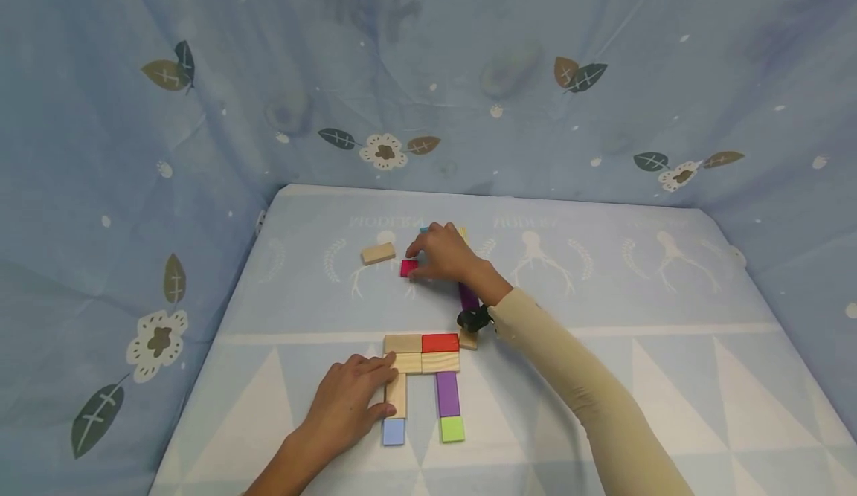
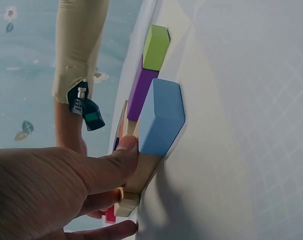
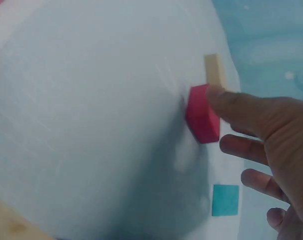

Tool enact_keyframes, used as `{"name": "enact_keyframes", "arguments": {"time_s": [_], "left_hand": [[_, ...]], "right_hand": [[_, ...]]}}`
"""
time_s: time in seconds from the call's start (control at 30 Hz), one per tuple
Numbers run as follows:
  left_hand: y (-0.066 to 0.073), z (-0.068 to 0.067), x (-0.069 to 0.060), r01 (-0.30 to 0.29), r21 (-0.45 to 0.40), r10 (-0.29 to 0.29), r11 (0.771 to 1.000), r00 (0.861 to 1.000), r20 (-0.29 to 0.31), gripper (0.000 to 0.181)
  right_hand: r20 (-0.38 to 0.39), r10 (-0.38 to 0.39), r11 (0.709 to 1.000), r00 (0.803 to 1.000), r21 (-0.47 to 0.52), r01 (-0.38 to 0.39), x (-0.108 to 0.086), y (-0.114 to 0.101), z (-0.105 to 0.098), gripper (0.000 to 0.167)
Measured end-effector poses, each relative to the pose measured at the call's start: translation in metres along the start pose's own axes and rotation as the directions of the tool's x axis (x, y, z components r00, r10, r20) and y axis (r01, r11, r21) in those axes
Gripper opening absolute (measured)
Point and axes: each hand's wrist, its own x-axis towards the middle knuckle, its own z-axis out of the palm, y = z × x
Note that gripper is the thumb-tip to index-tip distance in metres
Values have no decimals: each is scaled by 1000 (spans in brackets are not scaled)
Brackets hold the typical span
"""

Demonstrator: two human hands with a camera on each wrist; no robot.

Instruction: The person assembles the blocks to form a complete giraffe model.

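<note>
The left hand (image 1: 348, 399), fingers relaxed, touches a grained oblong wooden block (image 1: 400, 392); the right hand (image 1: 445, 254), digits parted, meets a smooth crimson block (image 3: 199, 117).

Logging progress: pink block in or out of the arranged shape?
Out: head view shows the pink block at the right hand, apart from the arranged blocks.

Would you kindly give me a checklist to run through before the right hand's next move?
1. Right hand at the crimson block: ok.
2. Secure grip on it: cannot tell; the thumb overlaps it, but finger contact is unclear.
3. Left hand at the block arrangement's left side: ok.
4. Purple leg block and green block meeting end to end: ok.
5. Right wrist camera clear of the dark purple block: cannot tell; they overlap in the head view.
</note>
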Motion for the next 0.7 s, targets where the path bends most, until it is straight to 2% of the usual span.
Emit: {"name": "enact_keyframes", "arguments": {"time_s": [0.13, 0.27, 0.33, 0.43, 0.57, 0.7], "left_hand": [[-3, 9, -1, -11, 13, 11, 1000, 1000, -19, 50], [-4, 14, -1, -19, 19, 20, 1000, 999, -34, 50], [-4, 14, -2, -21, 17, 21, 1000, 999, -38, 51], [-5, 14, -2, -19, 15, 19, 1000, 999, -42, 52], [-5, 14, -1, -15, 15, 16, 1000, 999, -37, 52], [-5, 14, 0, -15, 16, 15, 1000, 999, -34, 52]], "right_hand": [[4, -26, 998, 1000, -51, 26, 1, -1, 6, 31], [-49, -8, 1000, 999, -17, 8, 2, 10, -3, 27], [-82, 45, 998, 996, 40, -42, 4, 22, -12, 26], [-92, 172, 981, 981, 106, -162, 8, 45, -25, 28], [-11, 330, 936, 944, 134, -326, 10, 70, -35, 34], [47, 396, 907, 917, 135, -399, 10, 83, -38, 37]]}}
